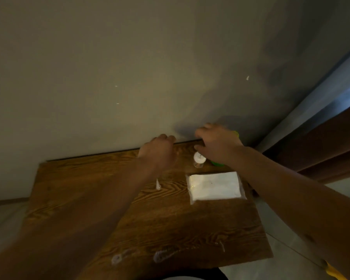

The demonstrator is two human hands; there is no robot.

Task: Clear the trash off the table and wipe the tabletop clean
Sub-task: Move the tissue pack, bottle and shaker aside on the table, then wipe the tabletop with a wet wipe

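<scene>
A wooden table (101, 199) stands against a grey wall. My left hand (158, 151) is at the table's far edge, fingers curled under; nothing shows in it. My right hand (216, 142) closes over a green container (216, 163), whose green pokes out above and below the hand. A small clear bottle with a white cap (199, 159) stands just left of that wrist. Between my forearms lies a small white scrap (158, 184). Whitish smears (160, 256) mark the tabletop near its front edge.
A clear-wrapped pack of white tissues (214, 186) lies on the right side of the table, under my right forearm. A dark brown curtain (321, 150) hangs to the right, past the table's corner. Grey floor (291, 249) shows on the right.
</scene>
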